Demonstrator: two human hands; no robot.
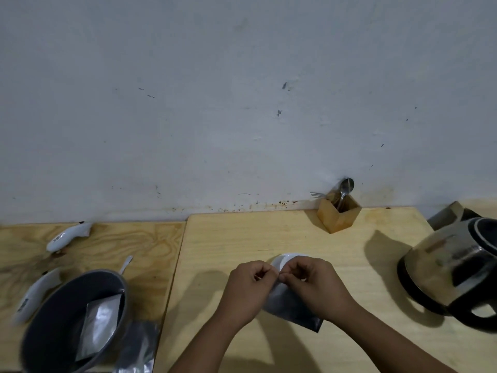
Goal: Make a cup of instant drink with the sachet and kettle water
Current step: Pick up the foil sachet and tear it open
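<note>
In the head view, low in the frame's centre, your left hand (248, 288) and right hand (313, 285) met knuckles up, fingertips pinching the top edge of the silver sachet (293, 309) just in front of the white cup (289, 258). The kettle (451, 275) sat at the right edge on the tabletop (242, 238).

Both hands cover most of the white cup (289, 258) at lower centre; the kettle (454, 275) runs off the right edge, and the grey bowl (53, 327) blurs at lower left.
</note>
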